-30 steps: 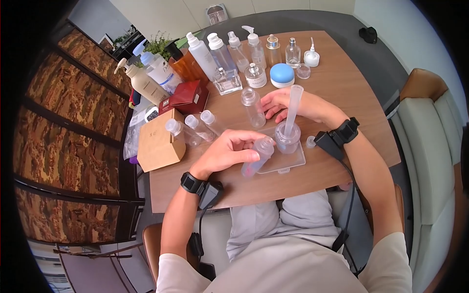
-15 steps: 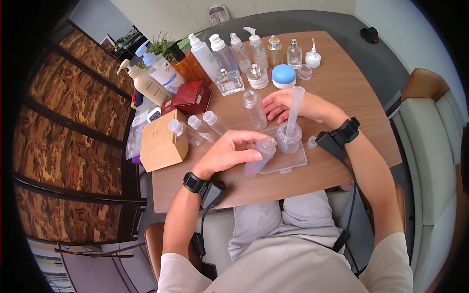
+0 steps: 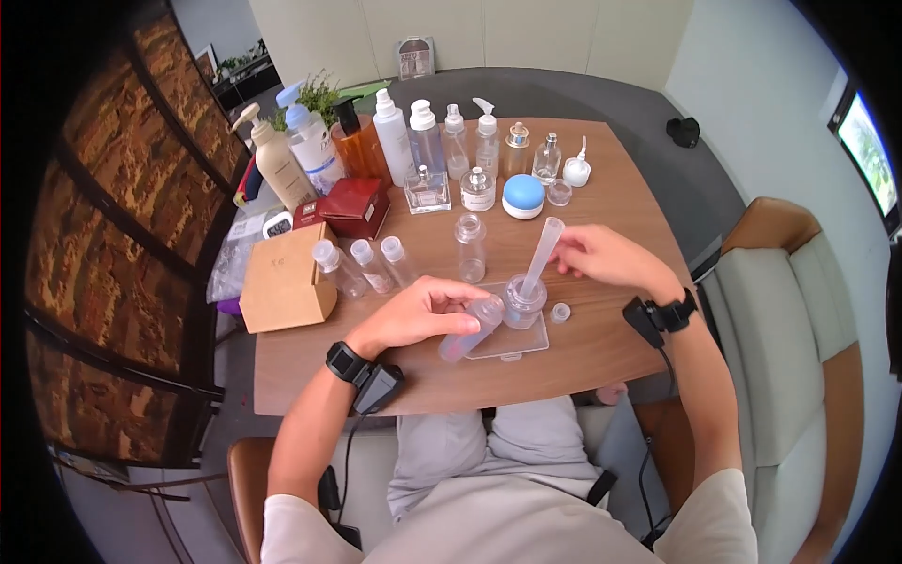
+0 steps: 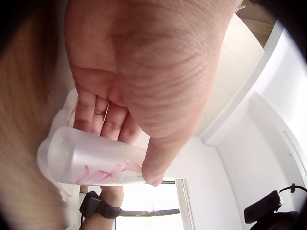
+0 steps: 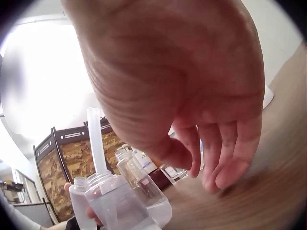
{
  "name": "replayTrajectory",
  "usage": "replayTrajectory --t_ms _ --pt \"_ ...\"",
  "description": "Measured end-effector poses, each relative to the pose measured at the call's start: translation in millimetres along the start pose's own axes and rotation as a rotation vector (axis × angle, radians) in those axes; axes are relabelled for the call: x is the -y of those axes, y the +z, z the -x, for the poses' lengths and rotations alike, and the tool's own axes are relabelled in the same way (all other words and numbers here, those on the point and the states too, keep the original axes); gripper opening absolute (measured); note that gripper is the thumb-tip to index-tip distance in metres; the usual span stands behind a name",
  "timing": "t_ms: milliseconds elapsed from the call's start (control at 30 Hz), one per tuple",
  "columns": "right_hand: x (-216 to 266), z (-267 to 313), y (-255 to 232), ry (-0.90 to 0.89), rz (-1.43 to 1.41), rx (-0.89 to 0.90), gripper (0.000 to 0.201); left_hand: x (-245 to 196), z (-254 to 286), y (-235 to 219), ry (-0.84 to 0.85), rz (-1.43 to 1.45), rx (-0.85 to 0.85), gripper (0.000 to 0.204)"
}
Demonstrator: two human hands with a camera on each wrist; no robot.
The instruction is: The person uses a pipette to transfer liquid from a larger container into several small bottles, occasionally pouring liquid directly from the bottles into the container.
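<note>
My left hand (image 3: 413,315) grips a translucent bottle with a pink flower print (image 4: 105,167), its thumb on one side and fingers on the other. In the head view this bottle leans, its open neck beside a squat clear jar (image 3: 524,305). A tall frosted tube (image 3: 542,258) rises slantwise from the jar's mouth. My right hand (image 3: 611,256) hovers just right of the tube's top, fingers loosely bent, holding nothing. Behind the jar stands an uncapped clear bottle (image 3: 471,249). Under the jar lies a flat clear plastic tray (image 3: 528,340); a small clear cap (image 3: 561,312) sits beside it.
Several small capped bottles (image 3: 365,265) stand left of my left hand, near a brown cardboard box (image 3: 287,282) and a dark red box (image 3: 355,209). Pump and perfume bottles (image 3: 393,141) line the back, with a blue-lidded jar (image 3: 523,197) in front.
My right hand has drawn away to the right from the uncapped clear bottle and the tube. The left hand still holds its bottle at the jar. The head view has shifted upward.
</note>
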State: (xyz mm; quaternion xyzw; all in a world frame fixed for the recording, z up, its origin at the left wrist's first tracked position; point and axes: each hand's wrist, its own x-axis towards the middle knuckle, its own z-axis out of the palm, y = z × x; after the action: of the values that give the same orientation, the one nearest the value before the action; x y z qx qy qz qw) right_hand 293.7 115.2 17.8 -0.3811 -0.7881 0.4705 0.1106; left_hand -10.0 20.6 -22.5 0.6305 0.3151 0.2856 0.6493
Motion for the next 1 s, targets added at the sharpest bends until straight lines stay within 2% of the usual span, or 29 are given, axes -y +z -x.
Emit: replayTrajectory --t_ms 67,133,233,300,333,367,433,467,500,533,567,633,667,700,767,900,967,1000 --pt "-0.4 19.7 0.1 -0.051 0.192 0.047 0.036 0.4 -0.2 -0.7 0.008 0.019 0.004 0.04" --pt "5.8 34.9 10.3 -0.053 0.178 0.079 0.037 -4.5 0.3 1.1 -0.014 -0.017 0.007 0.04" --pt "23.1 43.8 23.8 -0.084 0.211 0.117 0.041 -7.9 1.8 4.0 0.049 -0.033 -0.005 0.04" --pt "16.8 40.9 31.1 -0.161 0.287 0.033 0.043 -9.1 2.8 5.7 0.066 -0.041 -0.022 0.04" --pt "10.7 40.5 32.6 -0.177 0.307 -0.001 0.032 -9.9 3.2 5.4 0.072 -0.057 -0.019 0.04" --pt "12.0 43.0 32.2 -0.189 0.322 0.019 0.032 -8.9 3.4 3.8 0.084 -0.052 -0.044 0.04" --pt "15.6 49.0 30.3 -0.068 0.303 -0.037 0.02 -3.5 2.9 1.5 0.06 -0.119 -0.022 0.042" --pt "20.4 54.8 28.2 -0.046 0.331 -0.074 0.017 -3.3 3.0 1.4 0.079 -0.099 -0.057 0.042" --pt "20.2 60.3 25.4 -0.052 0.362 -0.035 0.017 -3.9 3.4 1.1 0.092 -0.094 -0.024 0.043" --pt "18.9 66.0 21.1 -0.024 0.293 -0.14 0.016 -3.6 3.7 1.1 0.108 -0.088 0.005 0.043" --pt "18.4 71.0 15.4 0.003 0.224 -0.24 0.015 -2.6 3.6 1.4 0.13 -0.058 -0.039 0.043" --pt "26.0 82.0 1.6 0.112 0.12 -0.346 0.012 -0.2 4.2 0.3 0.177 -0.014 0.032 0.043" --pt "28.4 86.9 -2.7 0.111 0.053 -0.428 0.011 1.5 4.6 -0.2 0.201 0.017 0.041 0.042" --pt "33.0 91.1 -7.5 0.108 0.065 -0.4 0.011 2.9 5.6 -0.5 0.206 0.031 0.015 0.042" --pt "50.5 98.5 -14.2 -0.024 0.003 -0.455 0.014 0.8 6.8 -1.5 0.205 0.063 0.075 0.04" --pt "99.7 91.8 6.9 -0.167 0.103 -0.472 0.019 1.8 5.3 -1.6 0.232 0.126 0.144 0.046" --pt "123.7 76.8 24.8 -0.472 0.362 -0.343 0.024 -0.4 6.7 -1.9 0.231 0.129 0.149 0.047" --pt "135.8 71.0 33.1 -0.473 0.368 -0.345 0.024 -1.5 7.7 -2.3 0.223 0.131 0.152 0.048"
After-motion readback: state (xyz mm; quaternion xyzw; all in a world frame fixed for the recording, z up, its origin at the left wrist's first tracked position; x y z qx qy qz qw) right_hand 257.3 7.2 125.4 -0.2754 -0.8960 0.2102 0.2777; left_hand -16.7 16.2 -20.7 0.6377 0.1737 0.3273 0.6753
